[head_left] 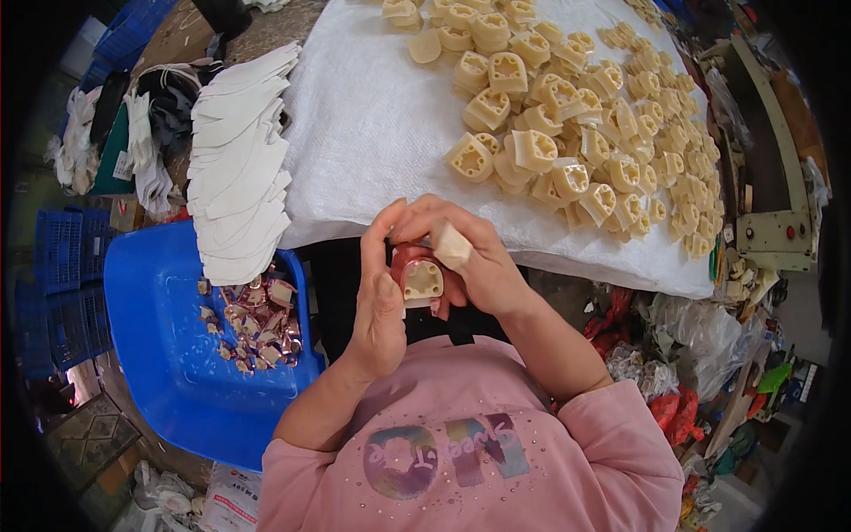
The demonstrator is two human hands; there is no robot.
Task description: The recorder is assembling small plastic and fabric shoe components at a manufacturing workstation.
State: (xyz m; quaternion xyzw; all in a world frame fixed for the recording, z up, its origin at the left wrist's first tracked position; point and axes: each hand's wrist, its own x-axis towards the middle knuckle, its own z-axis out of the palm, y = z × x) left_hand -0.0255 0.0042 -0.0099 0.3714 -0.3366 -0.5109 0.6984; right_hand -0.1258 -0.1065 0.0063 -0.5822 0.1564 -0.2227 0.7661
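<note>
Both of my hands are in front of my chest, closed around one shoe heel [424, 280]. Its hollow cream end faces up, and shiny red covering wraps its far side. My left hand [379, 310] grips it from the left, thumb along the side. My right hand [483, 262] curls over from the right, with a pale cover [450, 246] around its thumb. Fingers of both hands meet beyond the heel and hide part of it. Many bare cream heels [567, 97] lie heaped on the white woven sheet [355, 115] ahead.
A blue tub [160, 372] at my left holds several red-covered heels [257, 324]. Overlapping white shaped pieces [239, 160] hang over the table's left edge toward it. Blue crates [66, 253] stand farther left. Plastic bags [696, 324] and scraps crowd the right, beside a metal frame [771, 177].
</note>
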